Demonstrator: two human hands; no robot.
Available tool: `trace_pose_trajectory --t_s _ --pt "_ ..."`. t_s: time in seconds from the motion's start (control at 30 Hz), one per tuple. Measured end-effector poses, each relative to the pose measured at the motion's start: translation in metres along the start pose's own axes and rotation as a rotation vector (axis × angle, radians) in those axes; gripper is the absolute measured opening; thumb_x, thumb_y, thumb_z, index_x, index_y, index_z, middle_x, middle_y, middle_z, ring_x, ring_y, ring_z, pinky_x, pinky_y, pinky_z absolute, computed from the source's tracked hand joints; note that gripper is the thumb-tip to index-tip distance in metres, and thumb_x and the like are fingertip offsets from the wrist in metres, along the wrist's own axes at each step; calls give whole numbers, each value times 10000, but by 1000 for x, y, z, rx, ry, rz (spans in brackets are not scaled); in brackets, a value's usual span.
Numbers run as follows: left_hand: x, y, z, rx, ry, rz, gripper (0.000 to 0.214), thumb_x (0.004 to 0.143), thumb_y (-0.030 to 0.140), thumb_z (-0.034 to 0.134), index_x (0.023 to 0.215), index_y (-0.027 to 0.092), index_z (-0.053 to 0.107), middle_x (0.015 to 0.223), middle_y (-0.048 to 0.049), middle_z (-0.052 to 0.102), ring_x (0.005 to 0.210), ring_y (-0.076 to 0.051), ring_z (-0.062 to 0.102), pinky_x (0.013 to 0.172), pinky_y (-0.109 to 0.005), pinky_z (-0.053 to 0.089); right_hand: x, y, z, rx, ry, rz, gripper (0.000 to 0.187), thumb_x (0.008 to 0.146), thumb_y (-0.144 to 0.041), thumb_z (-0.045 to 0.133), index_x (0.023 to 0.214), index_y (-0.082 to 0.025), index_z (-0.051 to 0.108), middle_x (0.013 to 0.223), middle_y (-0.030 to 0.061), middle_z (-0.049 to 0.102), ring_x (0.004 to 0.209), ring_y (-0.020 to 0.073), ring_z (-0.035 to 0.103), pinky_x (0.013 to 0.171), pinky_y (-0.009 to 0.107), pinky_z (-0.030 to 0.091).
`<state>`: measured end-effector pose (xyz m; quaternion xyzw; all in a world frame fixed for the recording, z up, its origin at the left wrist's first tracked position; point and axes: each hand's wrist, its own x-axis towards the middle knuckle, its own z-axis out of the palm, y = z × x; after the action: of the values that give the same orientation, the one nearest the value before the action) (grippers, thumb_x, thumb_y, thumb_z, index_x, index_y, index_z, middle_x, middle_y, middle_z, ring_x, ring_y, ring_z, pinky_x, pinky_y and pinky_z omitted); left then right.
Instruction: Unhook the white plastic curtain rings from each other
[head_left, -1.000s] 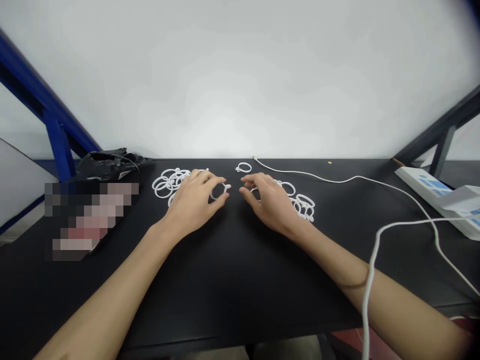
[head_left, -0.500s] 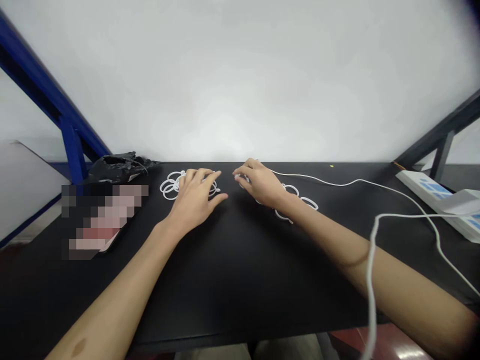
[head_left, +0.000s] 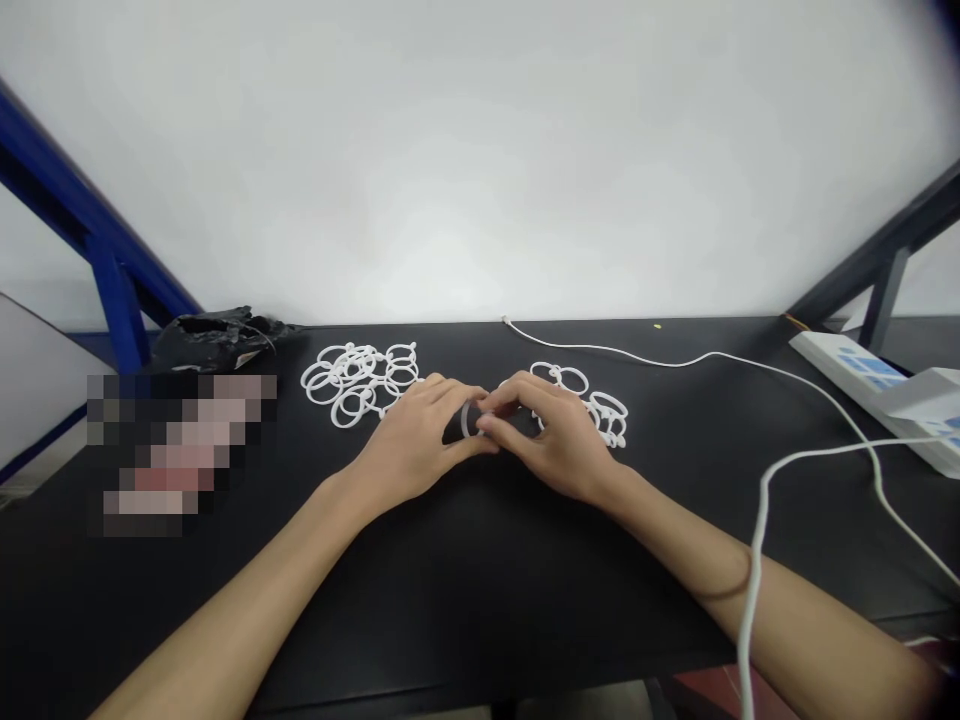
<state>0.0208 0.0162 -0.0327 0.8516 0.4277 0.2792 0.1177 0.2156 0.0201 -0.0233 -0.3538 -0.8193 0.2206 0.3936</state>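
white ring (head_left: 466,419) mid-frame: right hand (head_left: 551,432) pinching its edge, left hand (head_left: 420,435) curled around, grip unclear. looks like two-handed handling; next needs steady pinch.

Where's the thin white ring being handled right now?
In the head view, the thin white ring is just below centre, between the left hand and the right hand.

Over a dozen round white plastic rings (head_left: 349,372) are forming two clusters; two bare hands (head_left: 409,435) (head_left: 564,435) and one crumpled black bag (head_left: 210,341) are showing.
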Motion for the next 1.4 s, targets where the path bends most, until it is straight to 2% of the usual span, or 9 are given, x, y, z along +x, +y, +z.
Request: trace_pose_trajectory --t_s 0.27,0.43,0.63,0.77,0.87,1.0,1.13,1.27,1.4 --pt "-1 1 3 69 42 157 279 923 378 586 1146 211 563 1078 -57 670 956 -220 551 872 -398 478 2 -3 -4 26 9 64 139 883 -221 643 752 -204 597 764 -28 659 682 107 571 656 243 451" --pt "0 2 0 89 13 137 286 938 380 557 1166 207 565 1117 -62 656 1000 -225 542 901 -394 466 2 -1 -1 15 45 101 86 867 -258 668 795 -217 644 804 -19 694 719 127 614 678 258 471" --pt "1 -24 -12 378 141 -145 397 973 413 426 1283 195 543 1155 -106 608 1074 -286 517 958 -460 423 6 18 -10 -364 157 51 164 899 -341 616 983 -206 657 890 56 692 877 225 595 807 378 475" --pt "-3 -50 -21 570 187 -368 468 964 418 376 1312 152 539 1166 -169 602 1083 -364 499 901 -511 428 5 32 -14 -622 39 42 255 813 -414 705 942 -195 687 928 104 663 940 295 519 842 466 451" --pt "-5 -55 -23 600 202 -423 504 955 437 377 1332 139 525 1247 -193 570 1128 -404 468 893 -544 418 2 36 -11 -681 -65 27 155 821 -322 705 913 -197 708 977 115 646 939 294 496 837 469 453" --pt "-1 -40 -18 476 212 -296 488 960 434 408 1338 148 526 1292 -152 557 1180 -358 438 990 -522 380 2 31 -8 -637 -39 -39 124 903 -237 599 902 -204 719 1010 107 644 937 264 484 854 435 461" --pt "2 -14 -9 226 50 -88 511 950 503 456 1375 221 477 1258 -75 597 1178 -274 468 1045 -470 362 2 20 -9 -561 -71 -118 184 930 -198 549 967 -232 726 1021 94 641 892 225 532 767 363 484" --pt "3 3 -3 67 -114 -67 455 917 569 489 1196 229 605 1030 -46 675 1000 -247 535 931 -436 431 0 10 -11 -482 -124 -177 233 941 -157 507 1028 -230 711 1003 86 633 820 186 582 675 314 489" --pt "3 9 -3 -31 -159 -96 328 913 529 522 979 238 660 874 -17 651 870 -218 532 797 -380 464 -1 9 -10 -391 -84 -258 232 945 -144 486 1021 -236 685 1064 91 593 908 192 590 712 316 511"
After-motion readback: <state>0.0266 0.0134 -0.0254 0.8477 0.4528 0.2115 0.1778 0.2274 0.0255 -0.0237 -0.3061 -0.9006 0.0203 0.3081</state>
